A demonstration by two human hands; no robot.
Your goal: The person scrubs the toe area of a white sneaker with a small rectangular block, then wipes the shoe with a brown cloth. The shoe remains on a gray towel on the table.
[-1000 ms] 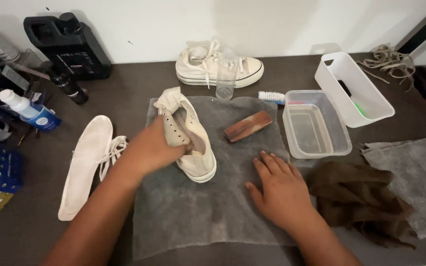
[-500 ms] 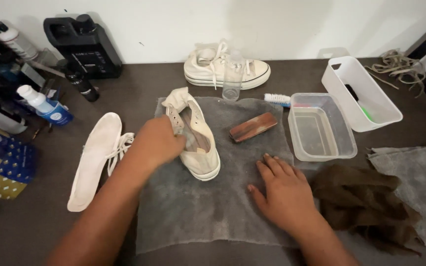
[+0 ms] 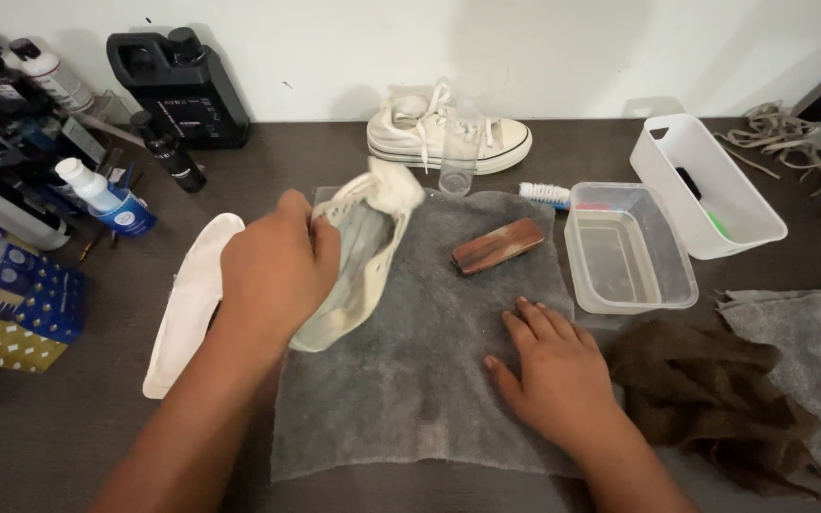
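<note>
My left hand (image 3: pixel 276 266) grips a cream laceless sneaker (image 3: pixel 358 249) by its side and holds it lifted and tilted above the left part of a grey cloth (image 3: pixel 410 370). Its tongue sticks up toward the back. My right hand (image 3: pixel 555 370) lies flat, fingers apart, on the right part of the same cloth and holds nothing. A brown wooden brush (image 3: pixel 497 245) lies on the cloth beyond the right hand. A white insole (image 3: pixel 185 304) rests on the table left of the cloth, partly behind my left arm.
A second white laced sneaker (image 3: pixel 448 141) and a small clear bottle (image 3: pixel 458 152) stand at the back. A clear tub of water (image 3: pixel 627 247), a white bin (image 3: pixel 705 185), a brown rag (image 3: pixel 715 399) and another grey cloth (image 3: pixel 810 332) lie right. Bottles and a black jug (image 3: pixel 181 90) crowd the left.
My left hand has lifted the cream sneaker off the cloth and tipped it over to the left. The right hand stays flat on the cloth.
</note>
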